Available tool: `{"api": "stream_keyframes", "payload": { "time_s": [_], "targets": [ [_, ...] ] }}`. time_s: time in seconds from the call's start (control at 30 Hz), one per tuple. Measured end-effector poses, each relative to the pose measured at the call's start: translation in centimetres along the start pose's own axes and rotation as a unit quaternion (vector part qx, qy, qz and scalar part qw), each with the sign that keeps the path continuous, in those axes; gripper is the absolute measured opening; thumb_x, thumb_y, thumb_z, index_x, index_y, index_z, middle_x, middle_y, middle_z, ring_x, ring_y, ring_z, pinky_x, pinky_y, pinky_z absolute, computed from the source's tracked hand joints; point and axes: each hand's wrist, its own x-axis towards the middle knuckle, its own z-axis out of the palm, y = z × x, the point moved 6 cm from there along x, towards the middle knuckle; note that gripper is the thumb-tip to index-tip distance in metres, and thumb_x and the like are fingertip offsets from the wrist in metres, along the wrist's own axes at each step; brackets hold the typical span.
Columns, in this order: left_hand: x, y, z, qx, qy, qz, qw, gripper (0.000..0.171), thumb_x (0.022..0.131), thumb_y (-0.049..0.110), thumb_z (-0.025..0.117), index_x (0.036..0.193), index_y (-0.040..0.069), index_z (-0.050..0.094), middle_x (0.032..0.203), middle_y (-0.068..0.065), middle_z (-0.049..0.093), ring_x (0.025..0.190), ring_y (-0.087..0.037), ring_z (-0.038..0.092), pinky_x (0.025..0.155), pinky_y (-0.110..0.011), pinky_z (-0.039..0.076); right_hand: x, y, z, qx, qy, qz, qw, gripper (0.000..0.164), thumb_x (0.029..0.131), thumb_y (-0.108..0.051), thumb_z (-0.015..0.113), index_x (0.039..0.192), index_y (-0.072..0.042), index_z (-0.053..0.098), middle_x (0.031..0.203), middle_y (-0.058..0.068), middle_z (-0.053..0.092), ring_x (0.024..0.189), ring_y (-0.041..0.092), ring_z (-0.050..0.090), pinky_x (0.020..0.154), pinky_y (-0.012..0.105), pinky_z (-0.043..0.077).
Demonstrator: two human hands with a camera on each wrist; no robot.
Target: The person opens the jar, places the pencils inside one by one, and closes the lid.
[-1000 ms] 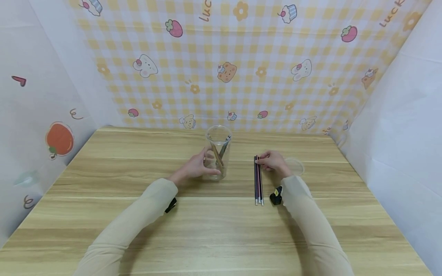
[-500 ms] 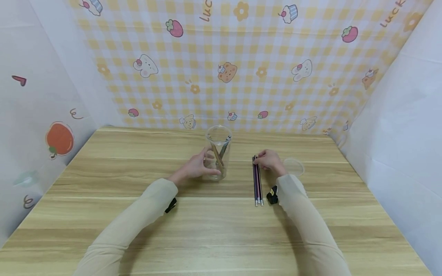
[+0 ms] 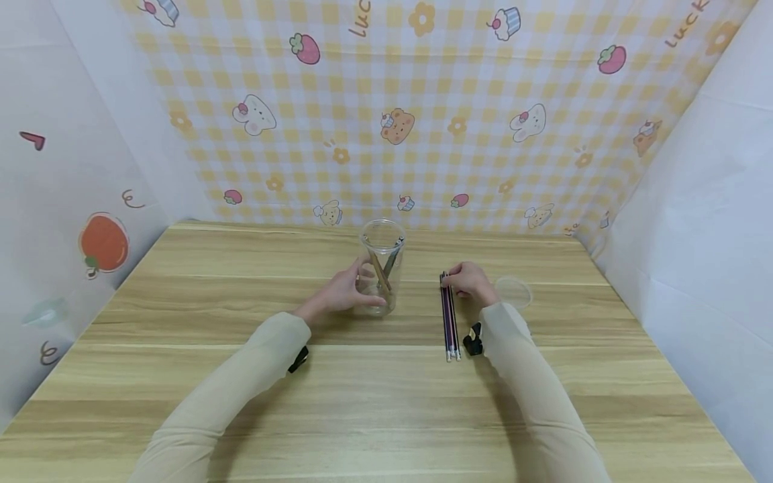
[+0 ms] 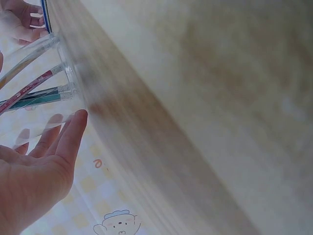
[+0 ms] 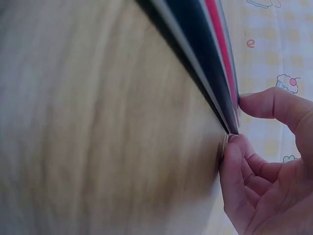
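Free room lies between cup [image 3: 395, 275] and bundled pencils [image 3: 449, 323]; farther right, what may be a clear lid [image 3: 514, 292] obstructs.

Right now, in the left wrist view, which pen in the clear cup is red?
The middle pen in the clear cup: dark red with white lettering, it shows between the brown pen and the teal pen.

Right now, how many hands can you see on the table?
2. The bare left hand is around the tall clear plastic cup; the bare right hand pinches the far ends of the thin dark striped pencils. No other hand shows.
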Motion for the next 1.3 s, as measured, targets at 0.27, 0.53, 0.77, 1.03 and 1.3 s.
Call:
{"api": "stream_keyframes", "payload": {
  "time_s": [0.27, 0.53, 0.77, 1.03, 1.3],
  "targets": [
    [-1.3, 2.6, -0.4, -0.011, -0.018, -0.004, 0.9998, 0.081, 0.072, 0.016, 0.074, 0.134, 0.004, 0.023, 0.125, -0.029, 0.039, 0.110, -0.042, 0.041, 0.093, -0.051, 0.030, -0.3, -0.6, 0.2, -0.013, 0.009, -0.007, 1.000, 0.026, 0.077, -0.010, 0.064, 0.099, 0.001, 0.053, 0.082, 0.007, 0.053, 0.052, 0.009, 0.044, 0.046, 0.020, 0.041],
    [-0.1, 0.0, -0.1, 0.000, 0.001, -0.001, 1.0000, 0.085, 0.067, 0.031, 0.077, 0.133, 0.015, 0.025, 0.123, -0.020, 0.043, 0.109, -0.036, 0.045, 0.092, -0.049, 0.032, -0.2, -0.5, 0.4, 0.016, 0.006, -0.011, 1.000, 0.025, 0.078, -0.007, 0.063, 0.100, 0.002, 0.054, 0.076, 0.007, 0.055, 0.054, 0.010, 0.047, 0.047, 0.020, 0.042],
    [0.0, -0.1, 0.0, 0.004, 0.004, -0.009, 0.9999, 0.084, 0.066, 0.032, 0.077, 0.132, 0.017, 0.027, 0.122, -0.017, 0.045, 0.108, -0.034, 0.045, 0.092, -0.047, 0.033, -0.2, -0.4, -0.3, 0.047, -0.003, -0.025, 0.999, 0.025, 0.080, -0.004, 0.060, 0.103, 0.005, 0.054, 0.076, 0.005, 0.056, 0.058, 0.009, 0.050, 0.052, 0.021, 0.046],
    [-0.1, 0.0, 0.0, 0.004, 0.006, -0.003, 1.0000, 0.080, 0.067, 0.030, 0.077, 0.129, 0.019, 0.028, 0.122, -0.019, 0.045, 0.108, -0.034, 0.046, 0.092, -0.047, 0.033, -1.0, -1.1, -3.0, 0.129, 0.005, -0.062, 0.990, 0.027, 0.083, -0.004, 0.055, 0.106, 0.010, 0.050, 0.079, 0.007, 0.055, 0.063, 0.011, 0.053, 0.071, 0.033, 0.050],
    [-0.2, 0.2, 0.0, 0.004, 0.002, 0.002, 1.0000, 0.081, 0.067, 0.032, 0.076, 0.130, 0.018, 0.027, 0.122, -0.019, 0.044, 0.109, -0.034, 0.045, 0.092, -0.048, 0.032, -2.9, -4.2, -6.1, 0.205, 0.053, -0.125, 0.969, 0.031, 0.085, -0.008, 0.056, 0.109, 0.009, 0.047, 0.086, 0.006, 0.052, 0.066, 0.010, 0.055, 0.074, 0.032, 0.049]
  ]
}}
